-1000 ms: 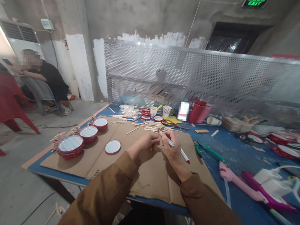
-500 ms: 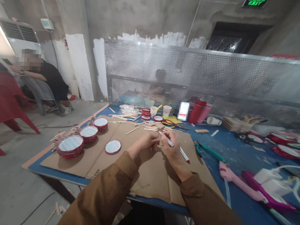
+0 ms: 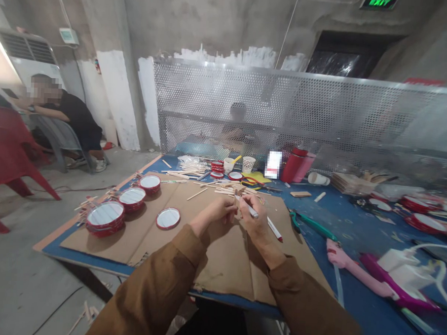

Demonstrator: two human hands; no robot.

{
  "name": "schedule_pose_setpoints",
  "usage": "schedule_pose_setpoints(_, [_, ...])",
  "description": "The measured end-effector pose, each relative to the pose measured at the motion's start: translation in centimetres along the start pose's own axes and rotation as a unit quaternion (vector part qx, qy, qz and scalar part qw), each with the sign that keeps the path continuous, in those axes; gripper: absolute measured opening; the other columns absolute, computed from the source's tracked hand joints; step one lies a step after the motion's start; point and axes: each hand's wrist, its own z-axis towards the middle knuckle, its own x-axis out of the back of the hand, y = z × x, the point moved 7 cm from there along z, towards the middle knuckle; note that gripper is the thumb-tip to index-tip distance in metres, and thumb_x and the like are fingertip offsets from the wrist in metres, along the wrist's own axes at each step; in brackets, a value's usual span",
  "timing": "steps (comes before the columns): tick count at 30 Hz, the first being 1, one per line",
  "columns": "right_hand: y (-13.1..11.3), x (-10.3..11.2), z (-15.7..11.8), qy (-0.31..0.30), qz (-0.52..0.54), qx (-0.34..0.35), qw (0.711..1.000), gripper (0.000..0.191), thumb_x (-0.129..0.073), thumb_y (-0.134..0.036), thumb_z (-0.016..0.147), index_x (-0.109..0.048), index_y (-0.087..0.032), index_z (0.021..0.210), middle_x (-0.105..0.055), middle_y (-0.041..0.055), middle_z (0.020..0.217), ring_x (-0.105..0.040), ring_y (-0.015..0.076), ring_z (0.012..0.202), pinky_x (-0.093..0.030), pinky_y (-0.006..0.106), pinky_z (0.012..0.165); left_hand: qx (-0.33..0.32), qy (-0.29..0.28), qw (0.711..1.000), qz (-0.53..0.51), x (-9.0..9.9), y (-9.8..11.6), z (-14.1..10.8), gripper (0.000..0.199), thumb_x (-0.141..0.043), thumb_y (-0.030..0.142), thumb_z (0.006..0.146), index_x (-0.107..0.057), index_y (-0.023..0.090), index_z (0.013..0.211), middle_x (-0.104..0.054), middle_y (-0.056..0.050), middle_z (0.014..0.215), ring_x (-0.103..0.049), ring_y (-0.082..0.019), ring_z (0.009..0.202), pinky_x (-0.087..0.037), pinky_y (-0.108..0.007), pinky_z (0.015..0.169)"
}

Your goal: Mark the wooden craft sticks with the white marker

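My right hand (image 3: 256, 219) is closed around a white marker pen (image 3: 250, 209), its tip pointing toward my left fingers. Close beside it, my left hand (image 3: 219, 214) is pinched shut; a small brownish piece shows at the fingertips, too small to name. Both hands are over a brown cardboard sheet (image 3: 222, 273). A second white pen with a red end (image 3: 275, 230) lies by my right wrist. Left of my hands sits a round red-rimmed disc (image 3: 168, 218) with a pale top. Thin wooden sticks (image 3: 226, 190) lie scattered just beyond my fingers.
Red-rimmed round stacks with small sticks, including a large one (image 3: 105, 219), line the left side. On the right are green-handled pliers (image 3: 313, 225), a pink glue gun (image 3: 355, 272) and a power strip (image 3: 406, 294). Cups (image 3: 249, 164) and a red bottle (image 3: 294, 165) stand behind.
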Motion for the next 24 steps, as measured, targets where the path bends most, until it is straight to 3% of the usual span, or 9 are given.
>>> schedule_pose_setpoints(14, [-0.17,0.3,0.04,0.021,0.002,0.007,1.0,0.026,-0.061,-0.052,0.097,-0.066,-0.028,0.086,-0.062,-0.0024,0.062,-0.064,0.0223,0.065,-0.057,0.038,0.076,0.008,-0.017,0.999,0.032,0.12,-0.1,0.22,0.048,-0.079,0.056,0.097,-0.066,0.018,0.072,-0.059,-0.001,0.056,-0.05,-0.011,0.049,-0.037,-0.026,0.053])
schedule_pose_setpoints(24, [-0.06,-0.03,-0.01,0.011,0.011,0.004,1.0,0.028,-0.061,-0.053,0.096,-0.066,-0.028,0.085,-0.066,0.0,0.069,-0.065,0.0221,0.066,-0.057,0.036,0.07,0.009,-0.012,1.0,0.021,0.1,-0.04,0.3,0.043,-0.074,0.049,0.101,-0.067,0.018,0.072,-0.057,-0.002,0.054,-0.047,-0.012,0.048,-0.035,-0.027,0.053])
